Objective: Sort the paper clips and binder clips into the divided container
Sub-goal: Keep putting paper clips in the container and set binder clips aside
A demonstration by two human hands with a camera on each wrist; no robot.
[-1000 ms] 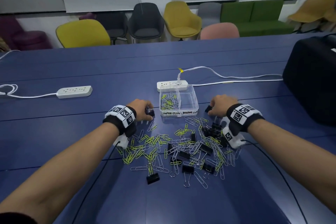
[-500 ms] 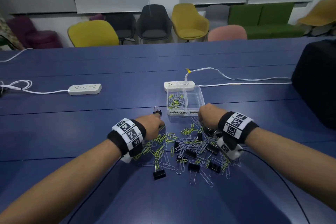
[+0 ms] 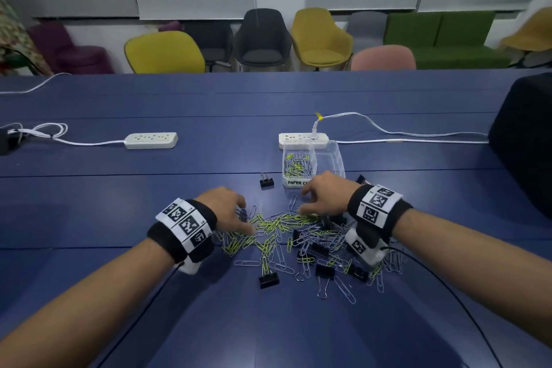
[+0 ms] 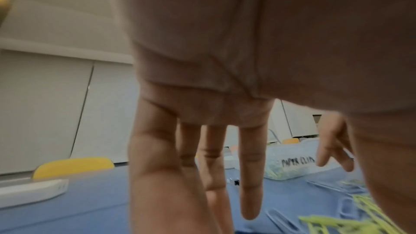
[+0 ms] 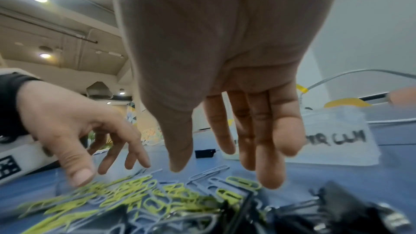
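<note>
A clear divided container [image 3: 336, 158] stands mid-table; its left compartment, labelled "PAPER CLIPS", holds several paper clips [image 3: 297, 163]. A heap of green and silver paper clips [image 3: 277, 225] mixed with black binder clips [image 3: 324, 270] lies before it. One binder clip [image 3: 266, 181] sits alone, left of the container. My left hand [image 3: 230, 209] hovers over the heap's left edge with fingers [image 4: 249, 175] straight, holding nothing. My right hand [image 3: 322, 197] hangs over the heap's far side, fingers [image 5: 270, 157] extended downward, empty.
A white power strip [image 3: 303, 140] with a plugged cable lies just behind the container. Another power strip [image 3: 150, 140] sits to the far left. A black bag [image 3: 525, 140] stands at the right edge. Chairs line the far side of the blue table [image 3: 119, 206].
Both hands pulled back from beside the container to the heap and opened. A binder clip held by the left hand now lies alone on the table left of the container.
</note>
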